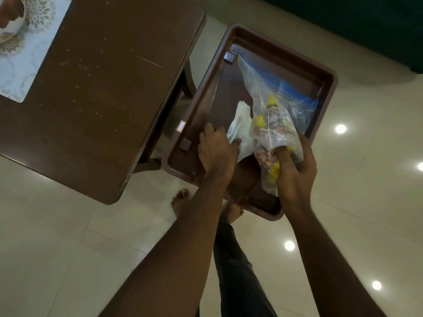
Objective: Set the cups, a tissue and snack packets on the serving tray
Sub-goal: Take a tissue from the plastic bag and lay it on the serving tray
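A brown plastic serving tray (327, 88) hangs in the air to the right of a brown table (103, 88). Inside it lie a white tissue (240, 124) and a clear zip bag of snack packets (270, 110) with a blue seal. My left hand (217, 152) pinches the tissue's near corner against the tray floor. My right hand (295, 165) grips the lower end of the snack bag, thumb pressed into the plastic. No cups show inside the tray.
A white patterned placemat (29, 53) lies at the table's far left corner, with part of a cup or saucer (11, 24) at the frame edge. Glossy beige floor tiles (366, 179) reflect ceiling lights. My bare feet (180, 200) stand below the tray.
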